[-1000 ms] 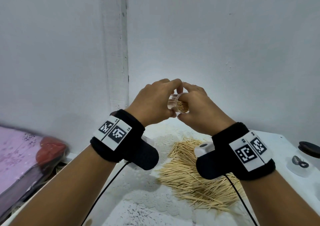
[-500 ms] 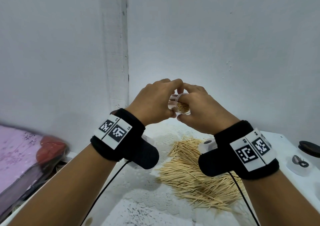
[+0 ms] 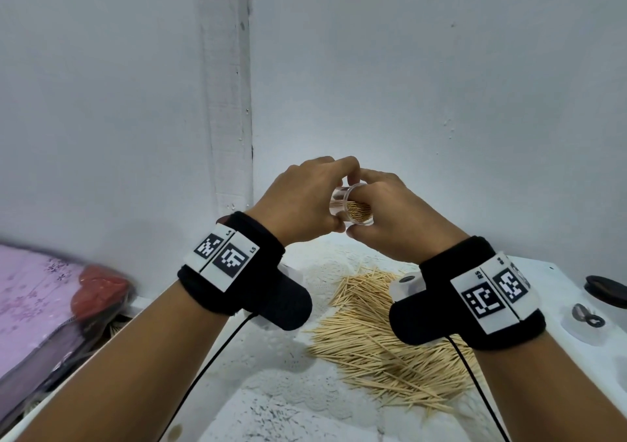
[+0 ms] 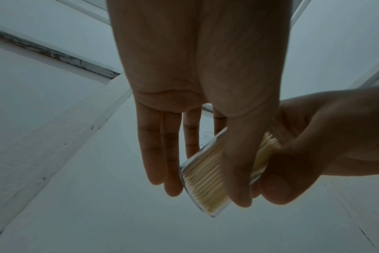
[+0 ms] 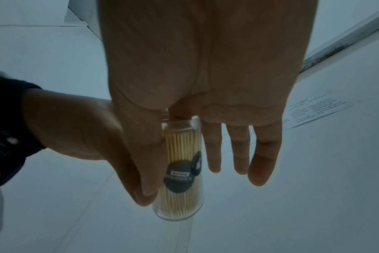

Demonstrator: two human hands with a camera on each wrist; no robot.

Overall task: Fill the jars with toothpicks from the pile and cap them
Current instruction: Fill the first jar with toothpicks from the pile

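Note:
A clear plastic jar [image 3: 353, 204] packed with toothpicks is held up above the table, tilted, its open mouth facing me. My left hand [image 3: 307, 200] pinches the jar body between thumb and fingers. My right hand [image 3: 390, 217] grips the mouth end, thumb under the rim and index finger curled over it. In the left wrist view the jar [image 4: 201, 179] lies behind my left thumb. The right wrist view shows the jar [image 5: 180, 171] with a dark round label. The loose toothpick pile [image 3: 383, 340] lies on the table below the hands.
A black lid [image 3: 607, 287] and a clear cap [image 3: 585, 319] with a dark ring on it sit at the table's right. White lace cloth [image 3: 305, 384] covers the table. Pink fabric [image 3: 30, 299] and a red object [image 3: 98, 292] lie beyond the left edge. A wall stands close behind.
Both hands keep their hold on the jar at about the same height. The right wrist has drifted slightly to the right.

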